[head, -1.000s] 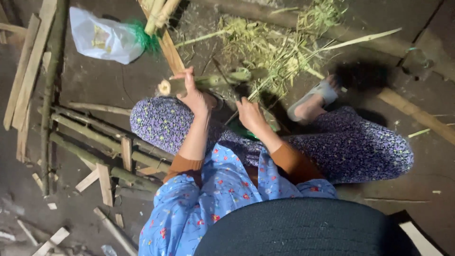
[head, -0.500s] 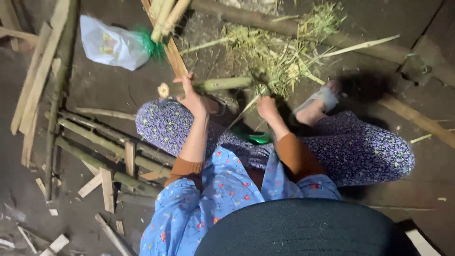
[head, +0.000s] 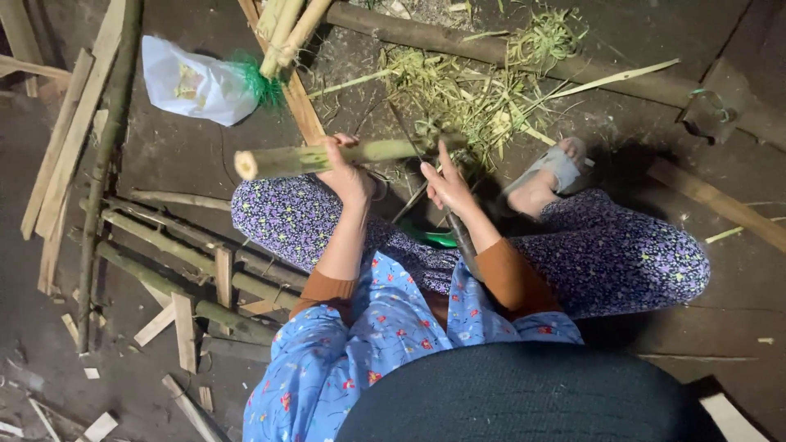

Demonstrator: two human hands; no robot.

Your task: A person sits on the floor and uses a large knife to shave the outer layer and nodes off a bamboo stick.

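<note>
Seated on a dark, dirt-strewn floor, I grip a green bamboo stalk (head: pixel 327 157) in my left hand (head: pixel 348 176), fingers wrapped round it; the stalk lies level above my left knee, its pale cut end pointing left. My right hand (head: pixel 446 184) is closed on the handle of a long knife (head: pixel 417 160), forefinger raised, the dark blade slanting up across the stalk's right end.

Open room is scarce. Bamboo lengths and split slats (head: pixel 164 262) crowd the floor just left of my leg, and long strips (head: pixel 65 147) run along the left edge. Far ahead, a heap of green shavings (head: pixel 467 90) lies in front of a thick log (head: pixel 426 37). My sandalled foot (head: pixel 553 168) rests to the right of the shavings; the barest floor lies beyond it, at the right.

A crumpled white plastic bag (head: pixel 192 82) with yellowish print lies at far left, a tuft of green fibre (head: pixel 254 82) at its mouth; I cannot tell its contents.
</note>
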